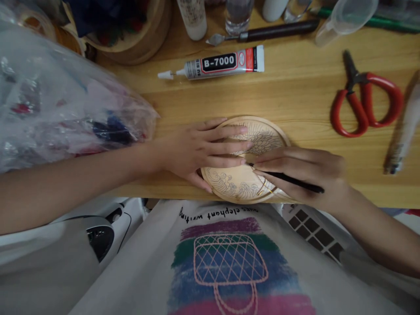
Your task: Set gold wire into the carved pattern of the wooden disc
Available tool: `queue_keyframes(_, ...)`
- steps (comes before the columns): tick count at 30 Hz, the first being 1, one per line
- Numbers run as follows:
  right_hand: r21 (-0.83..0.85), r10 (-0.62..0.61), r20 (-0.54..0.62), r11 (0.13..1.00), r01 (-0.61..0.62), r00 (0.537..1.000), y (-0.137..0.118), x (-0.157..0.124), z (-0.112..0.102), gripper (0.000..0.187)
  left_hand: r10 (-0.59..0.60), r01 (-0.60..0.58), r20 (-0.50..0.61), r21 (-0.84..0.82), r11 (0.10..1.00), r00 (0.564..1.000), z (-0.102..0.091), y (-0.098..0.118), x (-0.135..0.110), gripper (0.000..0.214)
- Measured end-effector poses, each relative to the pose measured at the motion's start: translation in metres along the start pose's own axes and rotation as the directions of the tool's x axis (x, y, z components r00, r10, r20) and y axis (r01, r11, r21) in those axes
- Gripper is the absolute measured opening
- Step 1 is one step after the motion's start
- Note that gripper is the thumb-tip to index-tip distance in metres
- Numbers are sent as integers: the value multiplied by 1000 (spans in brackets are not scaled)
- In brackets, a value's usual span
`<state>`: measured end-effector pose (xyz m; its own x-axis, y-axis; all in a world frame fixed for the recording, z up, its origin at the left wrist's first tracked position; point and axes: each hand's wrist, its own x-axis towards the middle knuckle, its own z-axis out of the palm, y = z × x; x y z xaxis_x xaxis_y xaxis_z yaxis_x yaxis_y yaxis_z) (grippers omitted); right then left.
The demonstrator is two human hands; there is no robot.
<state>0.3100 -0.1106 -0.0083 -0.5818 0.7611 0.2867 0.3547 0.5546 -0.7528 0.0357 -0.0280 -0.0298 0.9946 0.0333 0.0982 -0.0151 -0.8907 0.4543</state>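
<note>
A round wooden plate [226, 183] with line drawings of waves and scales lies at the table's near edge. My left hand [200, 151] rests flat across its left side, fingers stretched out and a little apart. Over the right side, my right hand [305, 170] pinches a slim black tool [292, 181], whose tip points at the plate's middle, close to my left fingertips. Whether it is a pen or tweezers I cannot tell. Thin gold wire [267, 190] shows on the plate under my right hand, which partly covers the drawing.
Behind the plate lie a B-7000 glue tube [225, 62] and a dark-handled palette knife [278, 30]. Red-handled cutters [364, 100] are at right, near a clear pen-like tube [405, 131]. A plastic bag [65, 96] fills the left, beside a wooden bowl [144, 43].
</note>
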Motion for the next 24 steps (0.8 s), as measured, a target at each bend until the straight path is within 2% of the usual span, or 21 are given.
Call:
queue_keyframes(4, 11, 14, -8, 1000, -14, 1000, -1, 1, 2, 15, -23, 23, 36, -6, 1000, 999, 0, 0, 0, 70)
queue_keyframes(10, -27, 15, 28, 1000, -14, 1000, -3, 0, -1, 16, 18, -18, -1, 45, 999, 1000, 1, -1, 0, 72)
queue_keyframes(17, -70, -124, 130, 988, 134, 984, 9, 3, -8, 15, -59, 60, 133, -9, 998, 989, -1, 0, 2, 75)
queue_keyframes(21, -81, -228, 102, 968, 236, 968, 16, 4, -6, 23, -54, 58, 74, -50, 997, 996, -3, 0, 3, 70)
queue_keyframes(24, -76, -229, 92, 969, 236, 969, 16, 5, -5, 24, -77, 84, 74, -93, 992, 994, -4, 1, 3, 67)
